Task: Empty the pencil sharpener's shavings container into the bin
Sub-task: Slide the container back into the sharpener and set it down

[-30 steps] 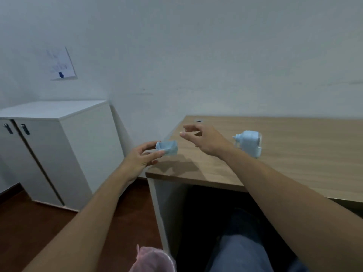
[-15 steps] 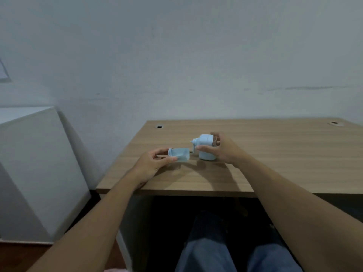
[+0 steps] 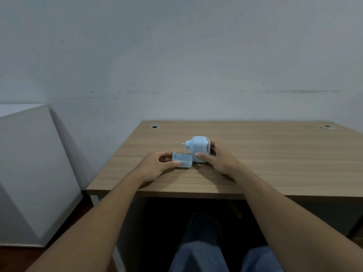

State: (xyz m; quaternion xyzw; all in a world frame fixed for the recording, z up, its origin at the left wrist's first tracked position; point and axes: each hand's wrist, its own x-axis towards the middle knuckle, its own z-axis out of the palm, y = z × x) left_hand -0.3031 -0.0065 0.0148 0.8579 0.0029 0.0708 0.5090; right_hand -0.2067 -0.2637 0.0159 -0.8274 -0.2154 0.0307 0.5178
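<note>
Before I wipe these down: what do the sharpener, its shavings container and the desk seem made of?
Sharpener: likely matte pale-blue plastic, smoothly moulded, with a shiny clear or metallic band. Shavings container: thin plastic of the same blue, perhaps slightly translucent. Desk: wood-grain top, probably laminate, given its uniform printed-looking grain.

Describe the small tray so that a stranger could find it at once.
On the wooden desk, near its front left, two hands meet. The left hand holds the tray, beside the rounded sharpener. It is the low, open-topped pale blue box.

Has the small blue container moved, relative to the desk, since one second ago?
Yes. The container, held by the left hand, was at the desk's left edge; it has moved right, beside the sharpener.
</note>
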